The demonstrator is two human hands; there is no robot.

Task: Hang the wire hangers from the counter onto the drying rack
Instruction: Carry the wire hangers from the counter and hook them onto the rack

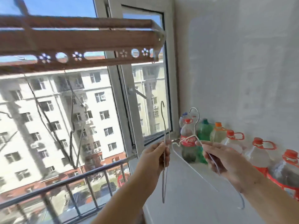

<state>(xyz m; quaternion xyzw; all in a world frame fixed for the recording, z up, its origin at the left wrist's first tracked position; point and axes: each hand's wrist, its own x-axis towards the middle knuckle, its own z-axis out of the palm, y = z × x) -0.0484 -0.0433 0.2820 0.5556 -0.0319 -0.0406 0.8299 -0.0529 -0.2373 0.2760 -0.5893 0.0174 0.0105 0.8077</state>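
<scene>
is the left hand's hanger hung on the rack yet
Not hung: the left hand holds the grey wire hanger upright, below the brown drying rack.

Grey wire hanger (164, 180) stands upright and edge-on, its hook above the left hand (156, 156), its body below. White wire hanger (191, 167) tilts, hook up-left of the right hand (226, 159). Brown drying rack (77, 41) hangs high above both.

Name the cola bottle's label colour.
Red label with white lettering on the clear plastic bottle; head view.

Bright daylight pours through the open window (119, 97) beside a white wall (234, 70); outside stand a pale apartment block (53, 113) and a metal railing (77, 177).
</scene>
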